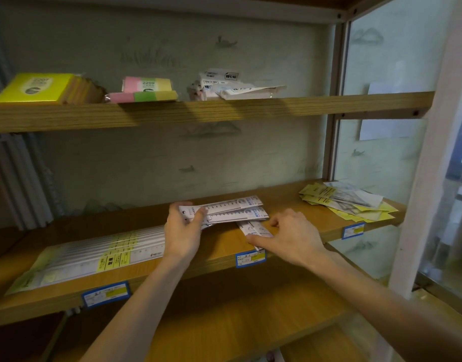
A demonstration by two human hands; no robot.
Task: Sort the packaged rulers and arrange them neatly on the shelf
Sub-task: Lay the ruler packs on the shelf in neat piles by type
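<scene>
Three wooden boards are seen in the unit; the middle shelf [224, 246] carries the work. On its left half a long row of packaged rulers [99, 254] lies flat, overlapped and roughly square to the front edge. At the far right a loose heap of yellow and white packets [347, 202] is spread untidily. Between them, at mid-shelf, a small group of short packaged rulers [232, 210] is being handled.

The left hand [182, 231] is curled round the left end of two or three short packs, thumb on top and fingers underneath, so that they are held fanned and slightly raised off the board. The right hand [290, 236] is loosely curled, its forefinger laid on one stray ruler pack [253, 229] that lies skewed toward the front edge, just above a blue price tag [250, 258]; whether that pack is pinched or merely pressed cannot be told.

The step in hand is judged to be the gathering of the short packs into one squared stack. It is best done if the stray pack is turned parallel to the held ones, slid under or onto them, and the ends are tapped flush against the board. A firm but light hold is advised, since glossy sleeves are likely to slip and fan out. Printed faces should be kept upward and the stack set clear of the long row.
</scene>
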